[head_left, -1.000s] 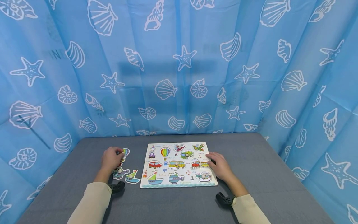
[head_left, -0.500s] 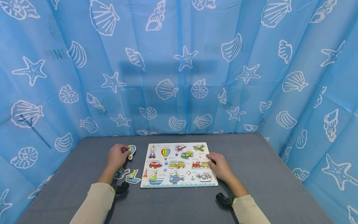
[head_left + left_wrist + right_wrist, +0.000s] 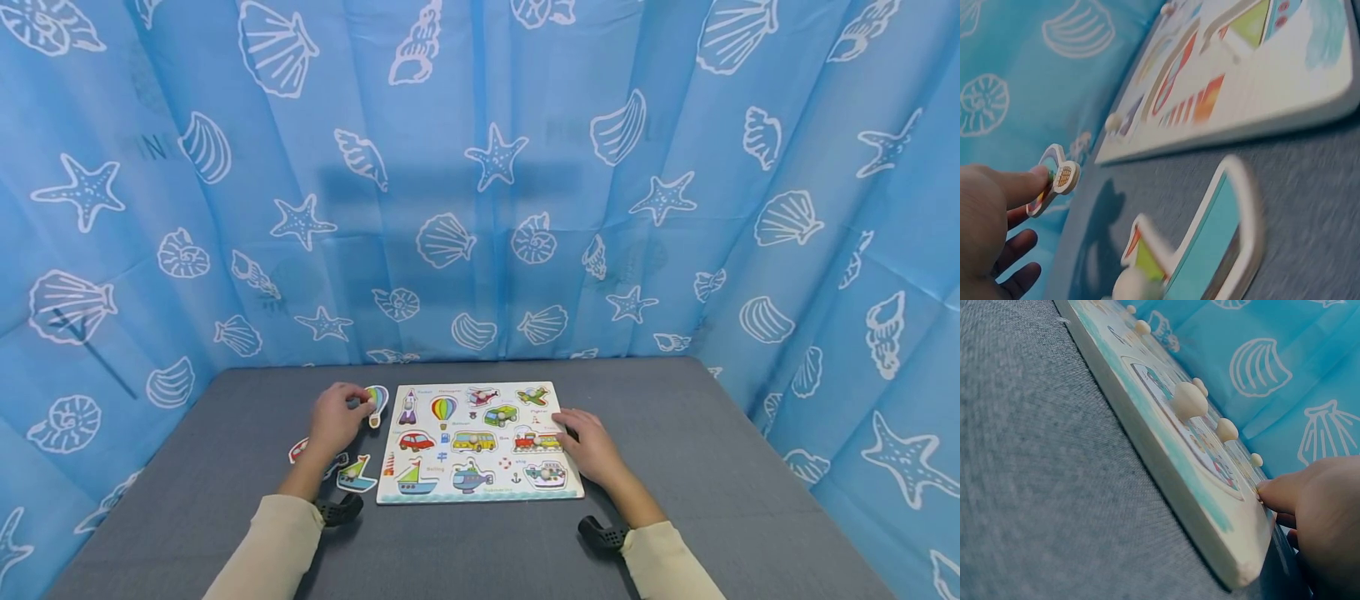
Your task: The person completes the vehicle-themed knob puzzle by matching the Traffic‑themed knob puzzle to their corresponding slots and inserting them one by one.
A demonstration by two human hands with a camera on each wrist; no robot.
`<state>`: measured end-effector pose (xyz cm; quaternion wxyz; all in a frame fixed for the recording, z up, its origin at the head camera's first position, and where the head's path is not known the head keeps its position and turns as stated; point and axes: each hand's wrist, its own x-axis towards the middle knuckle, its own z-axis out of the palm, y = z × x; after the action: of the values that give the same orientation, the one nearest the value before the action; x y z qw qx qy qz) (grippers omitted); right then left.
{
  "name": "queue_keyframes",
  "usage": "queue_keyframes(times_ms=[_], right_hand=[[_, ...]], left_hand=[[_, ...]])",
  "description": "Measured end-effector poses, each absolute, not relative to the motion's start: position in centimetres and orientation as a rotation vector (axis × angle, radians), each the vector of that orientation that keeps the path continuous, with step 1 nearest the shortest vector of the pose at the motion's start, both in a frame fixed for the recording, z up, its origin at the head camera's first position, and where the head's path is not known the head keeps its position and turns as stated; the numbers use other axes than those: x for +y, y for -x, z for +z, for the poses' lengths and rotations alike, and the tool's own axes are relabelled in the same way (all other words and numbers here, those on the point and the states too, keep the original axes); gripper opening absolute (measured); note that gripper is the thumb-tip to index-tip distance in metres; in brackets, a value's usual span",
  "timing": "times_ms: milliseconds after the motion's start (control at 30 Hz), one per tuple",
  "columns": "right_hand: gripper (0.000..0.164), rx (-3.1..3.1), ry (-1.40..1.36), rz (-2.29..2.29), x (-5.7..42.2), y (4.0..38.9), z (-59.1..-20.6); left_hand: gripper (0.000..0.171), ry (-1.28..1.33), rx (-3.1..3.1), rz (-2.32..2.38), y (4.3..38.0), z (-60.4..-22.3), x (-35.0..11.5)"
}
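Observation:
My left hand (image 3: pixel 336 421) pinches a hot-air balloon puzzle piece (image 3: pixel 377 406) by its knob, just left of the puzzle board (image 3: pixel 487 492). In the left wrist view the balloon piece (image 3: pixel 1054 181) is tilted, raised off the table, with its basket toward the camera. The board's balloon recess shows a printed balloon (image 3: pixel 443 410). At the board's right edge, my right hand (image 3: pixel 588 443) grips the border; in the right wrist view the thumb (image 3: pixel 1279 490) lies on top and the other fingers are partly hidden beside the edge.
A sailboat piece (image 3: pixel 356 474) lies left of the board. A red piece (image 3: pixel 297 450) and another piece are partly hidden by the left arm. Several knobbed pieces, such as the ship (image 3: pixel 546 474), sit in the board. A blue shell-patterned curtain (image 3: pixel 495 250) hangs behind the grey table (image 3: pixel 480 550).
My left hand has carried the balloon piece rightward from the group of loose pieces toward the board, uncovering the red piece. The right hand has stayed at the board's edge.

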<state>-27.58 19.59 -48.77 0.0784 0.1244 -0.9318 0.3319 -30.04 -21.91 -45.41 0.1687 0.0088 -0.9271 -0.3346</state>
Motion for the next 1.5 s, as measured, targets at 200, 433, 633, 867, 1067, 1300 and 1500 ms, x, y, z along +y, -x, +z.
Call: queue_keyframes(times_ms=[200, 433, 633, 867, 1067, 1300, 1500], right_hand=[[0.038, -2.784, -0.376, 0.998, 19.7, 27.6, -48.9], [0.035, -2.704, -0.42, 0.992, 19.6, 27.3, -48.9], [0.036, -2.751, -0.392, 0.994, 19.6, 27.5, -48.9], [0.036, -2.781, -0.367, 0.979, 19.6, 27.4, -48.7], [0.036, -2.771, -0.382, 0.993, 19.5, 27.3, -48.6], [0.037, -2.791, -0.37, 0.988, 19.5, 27.6, -48.8], [0.037, -2.781, -0.377, 1.001, 19.6, 27.6, -48.8]], left_hand=[[0.011, 0.044, -2.609, -0.975, 30.0, -45.7, -20.4], [0.01, 0.062, -2.562, -1.004, 29.7, -45.8, -18.4], [0.01, 0.099, -2.555, -1.046, 29.7, -46.1, -17.1], [0.01, 0.085, -2.559, -1.068, 29.7, -46.4, -15.7], [0.009, 0.114, -2.521, -1.046, 29.8, -46.7, -14.7], [0.009, 0.117, -2.528, -1.038, 29.9, -46.9, -14.1], [0.009, 0.113, -2.532, -1.056, 30.0, -46.9, -13.8]])
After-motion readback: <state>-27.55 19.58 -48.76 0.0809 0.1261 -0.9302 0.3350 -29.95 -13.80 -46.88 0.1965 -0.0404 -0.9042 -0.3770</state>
